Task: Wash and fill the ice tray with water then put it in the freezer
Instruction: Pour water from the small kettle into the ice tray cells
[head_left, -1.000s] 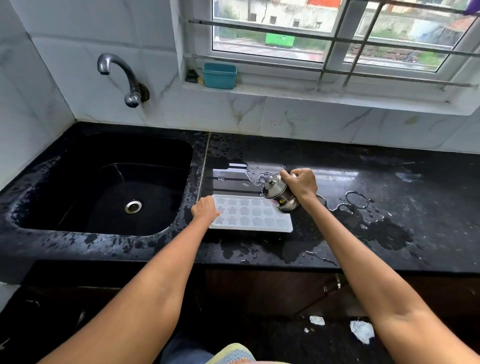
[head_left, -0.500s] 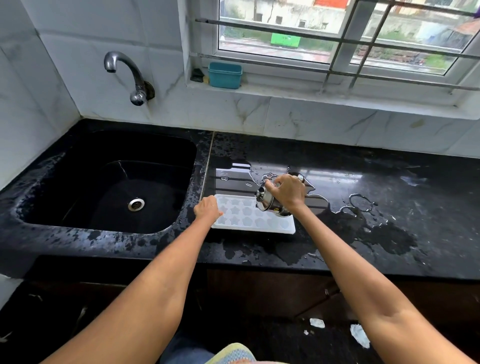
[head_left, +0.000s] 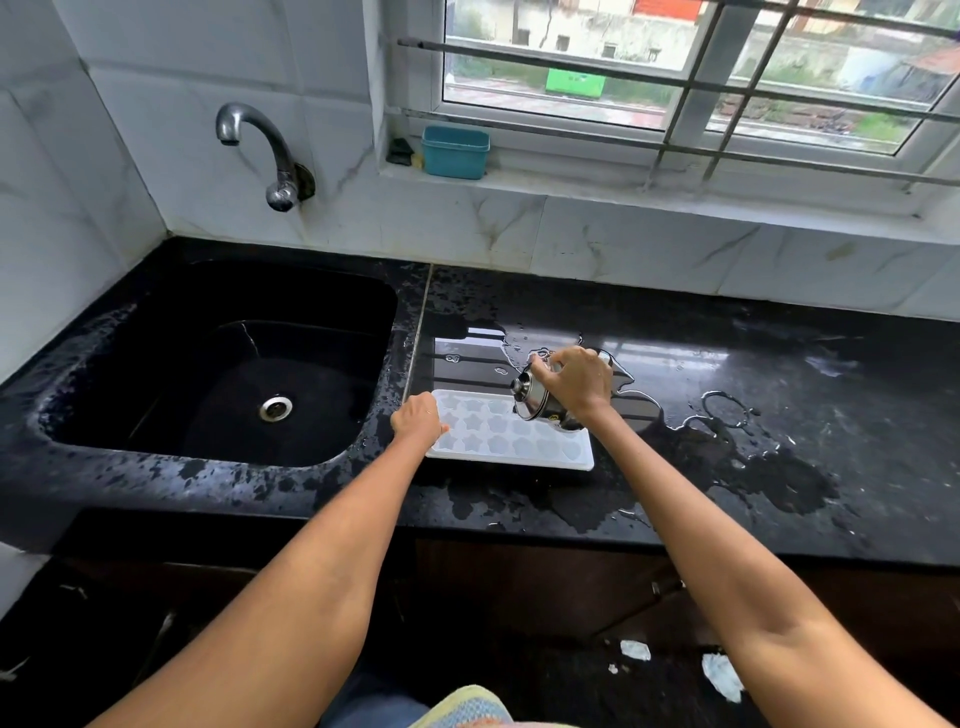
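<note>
A white ice tray (head_left: 506, 439) with star and heart shaped cells lies flat on the wet black counter (head_left: 779, 405), just right of the sink. My left hand (head_left: 418, 422) grips the tray's left end. My right hand (head_left: 576, 382) holds a small lidded steel pot (head_left: 535, 400), tipped steeply to the left over the tray's right half, lid side facing down-left. No stream of water can be made out.
The black sink (head_left: 223, 364) with its drain (head_left: 276, 408) is at left, under a wall tap (head_left: 260, 150). A teal container (head_left: 455, 151) sits on the window sill. Puddles spread over the counter right of the tray. Paper scraps (head_left: 722, 675) lie on the floor.
My right hand has tipped the steel pot further over and shifted it left across the tray. The left hand stays on the tray's left end.
</note>
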